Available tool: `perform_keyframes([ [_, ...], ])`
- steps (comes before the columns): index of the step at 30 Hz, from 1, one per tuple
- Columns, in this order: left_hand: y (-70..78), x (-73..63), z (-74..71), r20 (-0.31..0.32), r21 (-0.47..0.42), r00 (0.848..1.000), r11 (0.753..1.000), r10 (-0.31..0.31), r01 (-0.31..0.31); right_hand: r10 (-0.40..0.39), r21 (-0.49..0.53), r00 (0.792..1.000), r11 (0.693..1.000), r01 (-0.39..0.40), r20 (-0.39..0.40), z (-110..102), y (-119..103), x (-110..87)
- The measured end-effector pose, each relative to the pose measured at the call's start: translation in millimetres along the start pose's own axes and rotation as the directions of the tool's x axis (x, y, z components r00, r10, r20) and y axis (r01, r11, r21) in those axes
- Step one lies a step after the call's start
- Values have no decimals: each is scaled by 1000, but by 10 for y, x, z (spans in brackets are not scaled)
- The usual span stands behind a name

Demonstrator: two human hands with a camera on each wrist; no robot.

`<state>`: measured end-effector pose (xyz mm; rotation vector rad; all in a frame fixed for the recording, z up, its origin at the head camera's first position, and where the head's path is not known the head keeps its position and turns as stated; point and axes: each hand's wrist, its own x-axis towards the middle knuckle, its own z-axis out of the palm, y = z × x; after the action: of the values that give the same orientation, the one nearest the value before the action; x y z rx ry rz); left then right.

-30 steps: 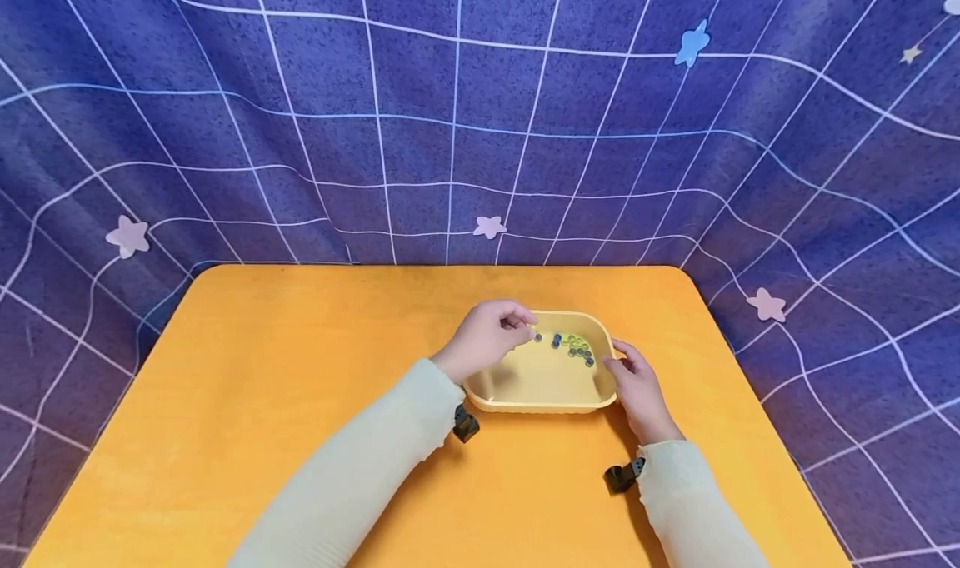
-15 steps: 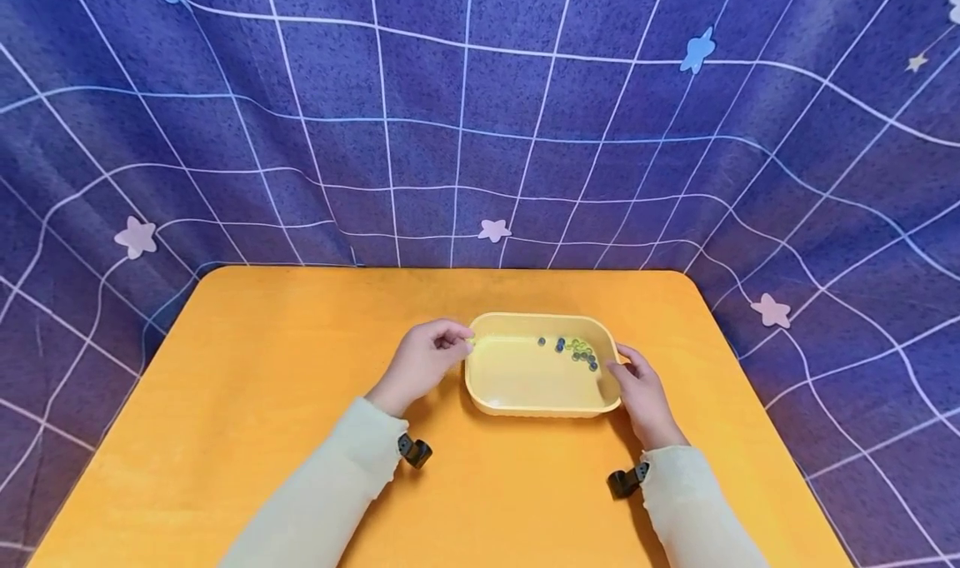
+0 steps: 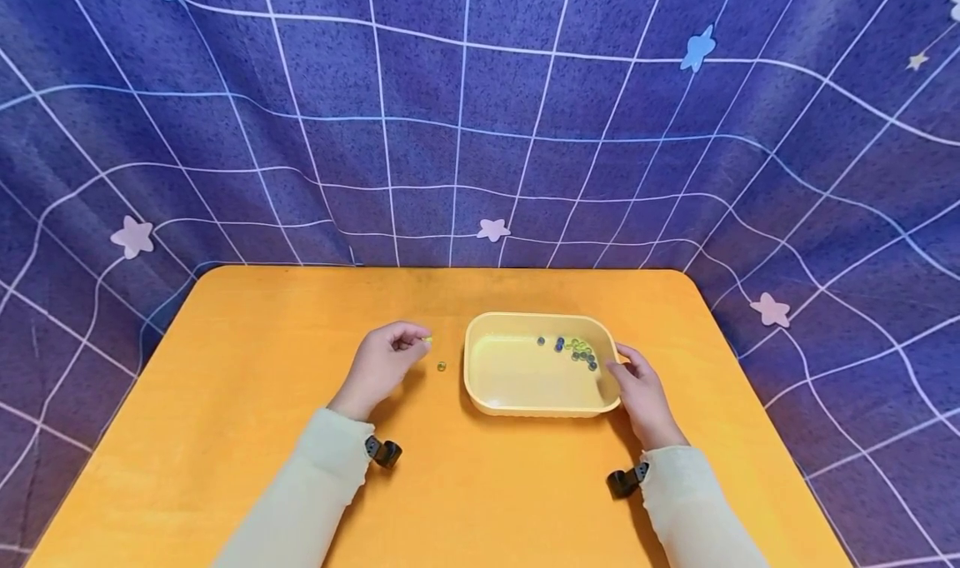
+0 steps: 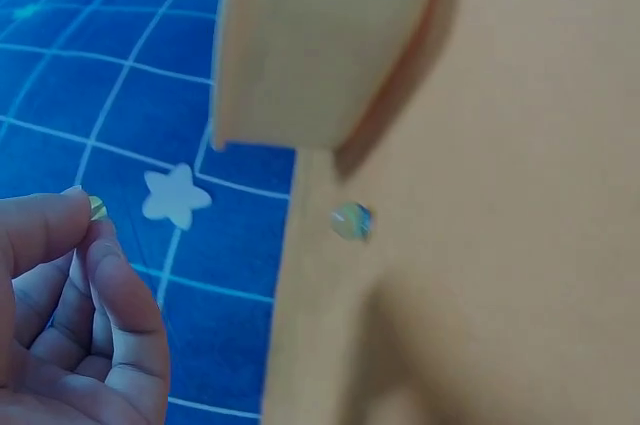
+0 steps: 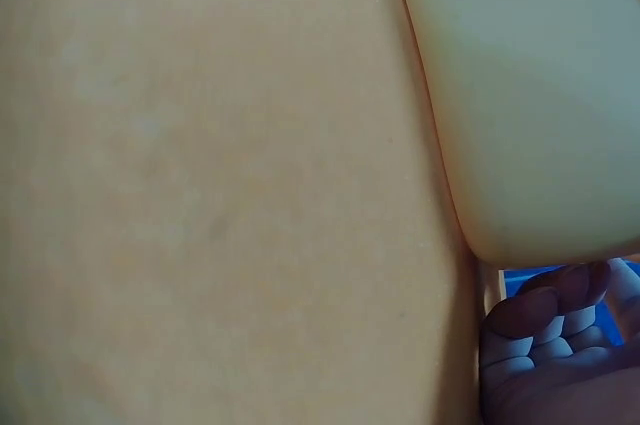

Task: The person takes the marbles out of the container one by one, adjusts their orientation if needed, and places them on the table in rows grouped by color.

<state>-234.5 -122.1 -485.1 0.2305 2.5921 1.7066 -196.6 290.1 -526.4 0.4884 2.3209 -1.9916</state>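
Observation:
My left hand (image 3: 381, 366) is left of the yellow plastic tub (image 3: 480, 405), over the table. Between its thumb and forefinger it pinches a small yellow marble (image 4: 97, 208), mostly hidden by the fingertips. A clear marble with a coloured swirl (image 4: 351, 221) lies on the table between that hand and the tub. At the tub's right end my right hand (image 3: 639, 393) grips the rim, thumb on the inner side and fingers outside. Inside the tub, yellow-green marbles (image 3: 577, 345) and dark blue marbles (image 3: 559, 345) cluster toward the right, with one blue marble (image 3: 541, 341) apart from them.
The tub stands right of centre on an orange table (image 3: 247, 343). Behind the table's far edge hangs a blue curtain (image 3: 420, 151) with a line grid and stars, which also runs along both sides. A black wrist camera (image 3: 384, 452) sits on the left sleeve.
My left hand has moved left from over the tub, past its left rim, carrying the pinched marble. The marble on the table has come into sight. My right hand stays on the tub.

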Motion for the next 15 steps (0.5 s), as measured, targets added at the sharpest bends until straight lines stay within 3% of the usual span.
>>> perform_keyframes([
  [7, -225, 17, 24, 67, -10, 995, 997, -74, 75, 4, 4, 1000, 1000, -4, -5, -18, 7, 15],
  [15, -538, 47, 60, 63, 100, 989, 986, -137, 130, 7, -1, 1000, 1000, -7, -6, -16, 20, 23],
])
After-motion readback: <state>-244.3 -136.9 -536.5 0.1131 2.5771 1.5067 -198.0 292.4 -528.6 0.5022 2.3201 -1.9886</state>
